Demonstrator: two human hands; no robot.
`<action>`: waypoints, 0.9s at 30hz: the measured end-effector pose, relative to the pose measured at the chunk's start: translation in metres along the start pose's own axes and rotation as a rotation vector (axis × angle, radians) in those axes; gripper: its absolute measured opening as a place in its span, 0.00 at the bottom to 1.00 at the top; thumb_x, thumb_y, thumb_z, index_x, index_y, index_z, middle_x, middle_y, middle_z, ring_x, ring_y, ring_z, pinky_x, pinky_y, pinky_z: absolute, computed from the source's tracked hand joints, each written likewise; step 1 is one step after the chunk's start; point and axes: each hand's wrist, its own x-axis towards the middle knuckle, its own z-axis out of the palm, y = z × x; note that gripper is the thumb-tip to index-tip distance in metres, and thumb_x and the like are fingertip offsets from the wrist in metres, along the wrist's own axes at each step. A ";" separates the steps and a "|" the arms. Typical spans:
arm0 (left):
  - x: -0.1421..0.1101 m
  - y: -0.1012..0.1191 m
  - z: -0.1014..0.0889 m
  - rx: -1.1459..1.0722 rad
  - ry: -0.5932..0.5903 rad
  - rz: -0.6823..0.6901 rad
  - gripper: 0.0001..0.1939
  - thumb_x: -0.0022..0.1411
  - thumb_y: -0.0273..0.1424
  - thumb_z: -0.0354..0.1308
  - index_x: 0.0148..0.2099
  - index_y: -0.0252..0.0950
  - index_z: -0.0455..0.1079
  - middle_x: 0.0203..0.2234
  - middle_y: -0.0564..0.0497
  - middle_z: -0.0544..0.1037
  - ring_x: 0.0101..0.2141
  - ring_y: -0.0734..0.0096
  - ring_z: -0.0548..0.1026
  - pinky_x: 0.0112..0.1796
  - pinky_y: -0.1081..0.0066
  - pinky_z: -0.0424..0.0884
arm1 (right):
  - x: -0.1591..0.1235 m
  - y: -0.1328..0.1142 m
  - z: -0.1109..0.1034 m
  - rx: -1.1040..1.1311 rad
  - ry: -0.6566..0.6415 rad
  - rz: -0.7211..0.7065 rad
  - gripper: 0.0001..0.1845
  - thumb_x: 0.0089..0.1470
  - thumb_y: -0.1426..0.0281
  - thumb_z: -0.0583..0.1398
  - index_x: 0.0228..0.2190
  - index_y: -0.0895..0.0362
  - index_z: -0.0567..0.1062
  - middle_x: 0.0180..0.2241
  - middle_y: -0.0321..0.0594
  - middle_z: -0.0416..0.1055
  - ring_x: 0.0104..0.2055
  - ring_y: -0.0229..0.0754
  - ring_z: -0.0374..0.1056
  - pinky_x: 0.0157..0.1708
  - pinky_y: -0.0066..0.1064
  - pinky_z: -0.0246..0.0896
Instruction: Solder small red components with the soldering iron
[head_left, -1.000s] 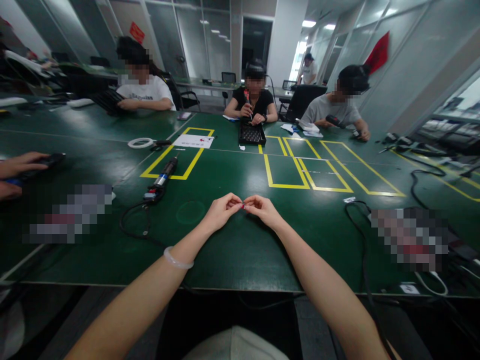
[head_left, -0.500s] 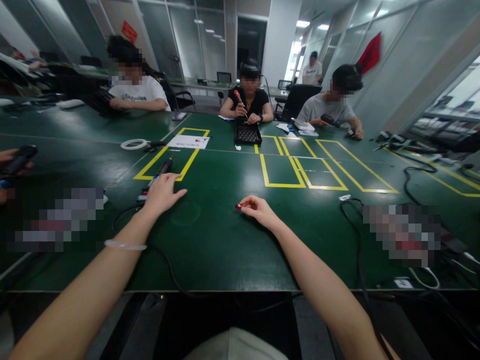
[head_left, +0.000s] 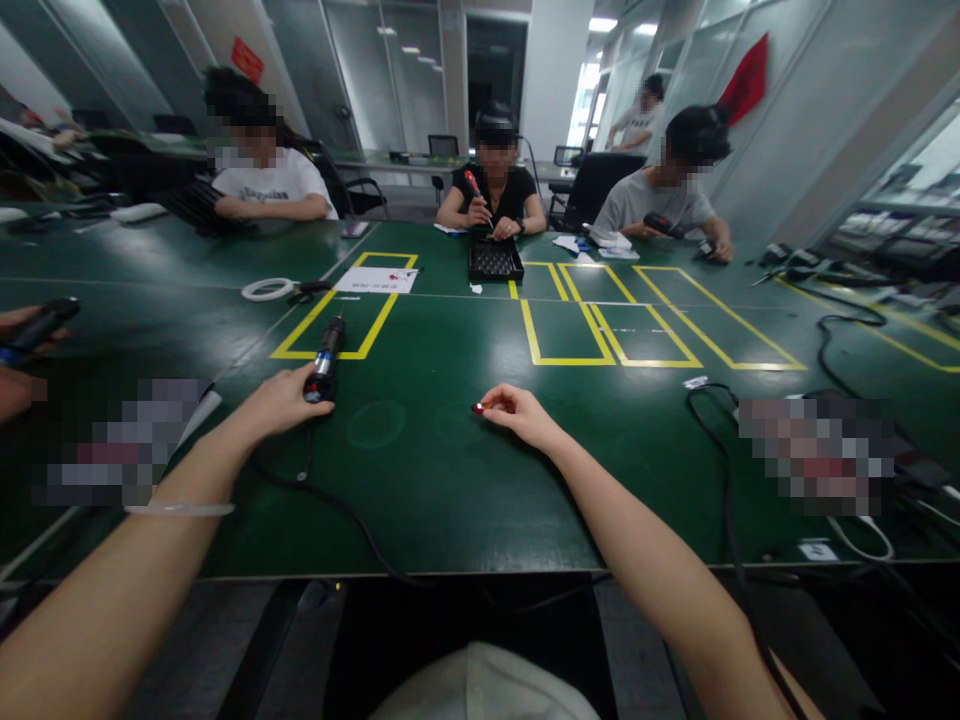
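My left hand point(head_left: 281, 402) grips the rear end of a black, corded electric screwdriver point(head_left: 327, 348), thumb and fingers around it. The tool's thin tip points away from me, over a yellow-taped rectangle; whether it touches the table is unclear. A small red piece with a dark end point(head_left: 478, 408) is pinched between the thumb and fingertips of my right hand point(head_left: 517, 415). That hand is low over the green table point(head_left: 450, 510), to the right of the screwdriver. My fingers hide part of the red piece, so its kind is unclear.
Across the table a person works with a red screwdriver point(head_left: 471, 183) at a black tray point(head_left: 496, 262). A printed sheet point(head_left: 379, 280) and a white ring point(head_left: 268, 289) lie ahead. Black cords point(head_left: 360, 525) run across the table. Other people sit at both sides.
My left hand has moved left and toward me, from over the electric screwdriver to a grip on its rear end. The tool has turned more upright in view. My right hand stays nearly still.
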 end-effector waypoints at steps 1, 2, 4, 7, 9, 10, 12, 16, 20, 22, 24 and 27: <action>-0.004 0.009 0.001 0.008 -0.005 0.030 0.37 0.49 0.45 0.60 0.59 0.35 0.60 0.42 0.46 0.74 0.37 0.63 0.71 0.40 0.70 0.66 | 0.000 0.001 0.000 -0.005 0.002 0.002 0.13 0.46 0.65 0.63 0.34 0.58 0.71 0.24 0.32 0.66 0.23 0.32 0.58 0.25 0.25 0.53; -0.009 0.020 0.001 0.022 -0.027 0.067 0.38 0.50 0.46 0.58 0.60 0.34 0.58 0.42 0.44 0.73 0.37 0.60 0.71 0.39 0.68 0.66 | 0.000 0.001 0.000 -0.010 0.003 0.003 0.12 0.46 0.65 0.63 0.34 0.58 0.71 0.23 0.32 0.65 0.23 0.32 0.58 0.24 0.25 0.52; -0.018 0.043 0.002 0.024 -0.052 0.099 0.40 0.52 0.48 0.56 0.62 0.34 0.55 0.42 0.42 0.72 0.39 0.56 0.72 0.39 0.66 0.67 | 0.000 0.002 0.001 -0.015 0.003 0.000 0.12 0.46 0.66 0.63 0.33 0.58 0.71 0.23 0.31 0.64 0.22 0.32 0.57 0.24 0.25 0.51; -0.031 0.085 0.003 0.008 -0.052 0.100 0.41 0.52 0.50 0.54 0.64 0.36 0.53 0.42 0.41 0.70 0.40 0.53 0.73 0.39 0.64 0.68 | 0.000 0.002 0.001 -0.011 0.003 0.001 0.12 0.46 0.66 0.63 0.33 0.59 0.70 0.23 0.31 0.64 0.22 0.32 0.57 0.23 0.25 0.51; -0.039 0.116 0.004 -0.002 -0.046 0.118 0.41 0.54 0.51 0.52 0.65 0.37 0.51 0.43 0.40 0.69 0.40 0.52 0.73 0.38 0.63 0.68 | 0.000 0.001 0.001 -0.006 0.007 0.000 0.13 0.45 0.65 0.64 0.33 0.59 0.70 0.23 0.31 0.64 0.22 0.32 0.57 0.24 0.25 0.51; -0.043 0.132 0.004 -0.004 -0.041 0.124 0.41 0.54 0.50 0.52 0.65 0.38 0.50 0.44 0.40 0.69 0.40 0.51 0.73 0.38 0.63 0.68 | 0.000 0.001 0.002 -0.006 0.007 -0.001 0.13 0.45 0.65 0.64 0.33 0.59 0.70 0.23 0.32 0.65 0.22 0.32 0.57 0.24 0.25 0.52; -0.049 0.161 0.005 -0.004 -0.033 0.149 0.39 0.54 0.49 0.53 0.64 0.38 0.51 0.43 0.40 0.68 0.40 0.51 0.73 0.36 0.63 0.69 | -0.001 -0.001 0.002 -0.012 0.005 -0.004 0.14 0.45 0.64 0.64 0.33 0.59 0.70 0.24 0.32 0.65 0.23 0.32 0.58 0.25 0.26 0.53; -0.058 0.206 0.009 -0.036 -0.006 0.221 0.36 0.54 0.46 0.55 0.62 0.38 0.54 0.44 0.40 0.68 0.41 0.53 0.72 0.36 0.65 0.69 | -0.001 -0.004 0.002 -0.056 0.017 -0.022 0.12 0.46 0.65 0.63 0.32 0.58 0.70 0.25 0.32 0.65 0.24 0.33 0.59 0.26 0.26 0.55; -0.066 0.229 0.016 -0.102 0.048 0.282 0.34 0.55 0.43 0.55 0.62 0.38 0.54 0.48 0.40 0.65 0.43 0.54 0.72 0.35 0.65 0.70 | -0.002 -0.007 0.000 -0.177 0.056 -0.062 0.10 0.47 0.67 0.61 0.32 0.58 0.70 0.24 0.32 0.65 0.24 0.33 0.59 0.26 0.26 0.55; -0.070 0.232 0.019 -0.124 0.063 0.283 0.34 0.56 0.42 0.55 0.62 0.39 0.53 0.49 0.40 0.64 0.44 0.55 0.72 0.36 0.66 0.70 | -0.002 -0.007 -0.001 -0.253 0.088 -0.091 0.08 0.47 0.69 0.61 0.32 0.58 0.70 0.24 0.32 0.65 0.24 0.33 0.59 0.26 0.26 0.55; -0.071 0.233 0.022 -0.136 0.063 0.276 0.34 0.56 0.43 0.55 0.63 0.39 0.52 0.49 0.41 0.64 0.44 0.55 0.71 0.37 0.65 0.70 | -0.003 -0.006 -0.001 -0.313 0.119 -0.117 0.07 0.47 0.70 0.61 0.32 0.57 0.71 0.25 0.32 0.65 0.25 0.34 0.59 0.27 0.26 0.56; -0.072 0.231 0.025 -0.144 0.070 0.268 0.35 0.57 0.44 0.54 0.64 0.41 0.51 0.49 0.42 0.64 0.46 0.54 0.70 0.37 0.65 0.70 | -0.003 -0.004 -0.001 -0.369 0.128 -0.140 0.06 0.48 0.72 0.60 0.32 0.57 0.71 0.26 0.33 0.66 0.25 0.34 0.60 0.28 0.27 0.56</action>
